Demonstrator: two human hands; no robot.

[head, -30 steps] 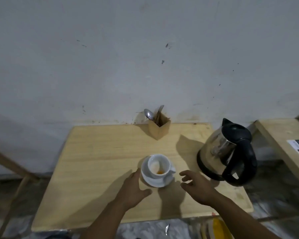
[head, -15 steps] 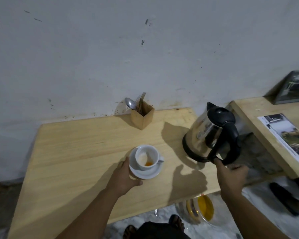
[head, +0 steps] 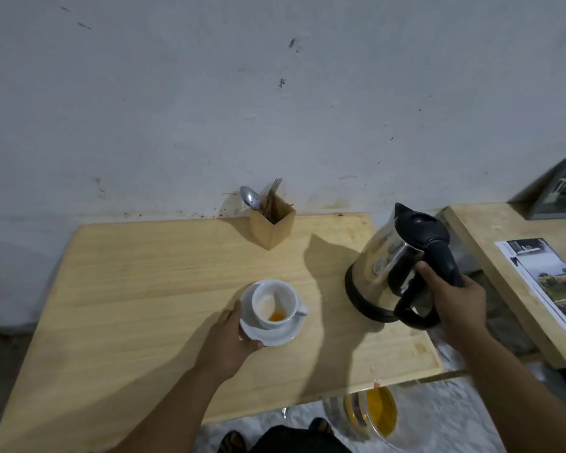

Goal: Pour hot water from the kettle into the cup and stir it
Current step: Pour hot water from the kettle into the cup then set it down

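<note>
A white cup [head: 276,302] with a little orange powder at its bottom stands on a white saucer [head: 272,335] in the middle of the wooden table [head: 144,289]. My left hand [head: 231,344] holds the saucer's near-left rim. To the right stands a steel kettle [head: 386,266] with a black lid, base and handle, its spout pointing at the wall. My right hand [head: 451,299] is wrapped around the kettle's handle. A spoon [head: 250,197] sticks out of a wooden holder [head: 272,225] at the back by the wall.
A second wooden surface [head: 490,243] at the right carries a printed leaflet [head: 549,282] and a framed picture [head: 562,191]. A glass container with yellow contents [head: 378,413] sits on the floor below the table's front edge. The wall runs right behind the table.
My right hand moved from near the cup to the kettle and closed around its handle. My left hand took hold of the saucer's rim. The camera view shifted.
</note>
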